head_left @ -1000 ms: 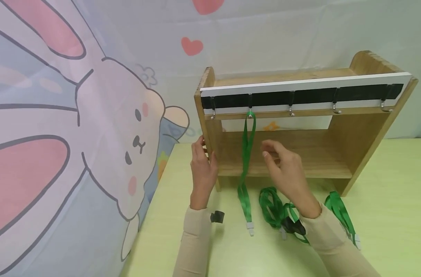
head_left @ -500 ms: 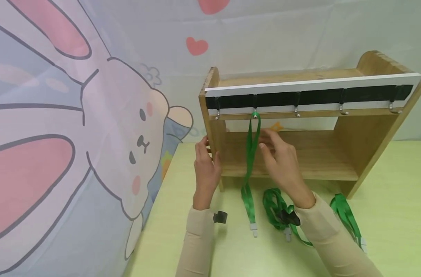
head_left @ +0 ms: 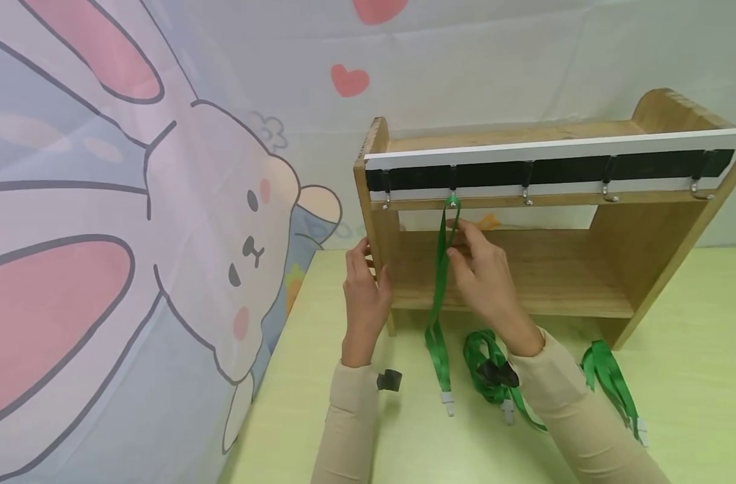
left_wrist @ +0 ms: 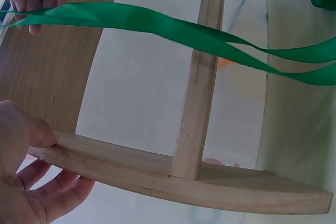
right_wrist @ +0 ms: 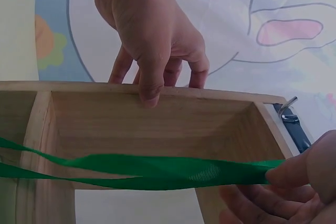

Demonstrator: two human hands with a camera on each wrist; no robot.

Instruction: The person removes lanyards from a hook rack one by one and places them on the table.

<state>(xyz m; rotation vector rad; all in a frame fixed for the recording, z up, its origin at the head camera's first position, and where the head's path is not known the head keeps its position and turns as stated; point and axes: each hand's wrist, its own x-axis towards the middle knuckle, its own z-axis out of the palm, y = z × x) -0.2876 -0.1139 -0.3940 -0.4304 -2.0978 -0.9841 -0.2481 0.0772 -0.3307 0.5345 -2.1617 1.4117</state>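
A green lanyard (head_left: pixel 438 296) hangs from the second hook from the left, its pale clip (head_left: pixel 447 403) low over the table. My right hand (head_left: pixel 488 279) pinches its upper part just below the hook; in the right wrist view the thumb (right_wrist: pixel 289 170) lies on the green strap (right_wrist: pixel 157 171) with fingers behind it. With my left hand (head_left: pixel 366 302) I grip the left side panel of a wooden shelf (head_left: pixel 513 269). In the left wrist view the thumb (left_wrist: pixel 42 132) is on one face of that panel (left_wrist: pixel 126 163) and the fingers curl round the other.
A white rail with a black strip (head_left: pixel 567 169) and several metal hooks runs along the shelf's top front. On the light-green table (head_left: pixel 428 450) lie a bundled green lanyard (head_left: pixel 479 376) and another one (head_left: pixel 612 383) at right. A rabbit-printed cloth (head_left: pixel 222 235) hangs behind.
My right hand has moved left to the hanging lanyard and now pinches it. The left hand keeps its grip on the shelf's side. The head view has shifted slightly left.
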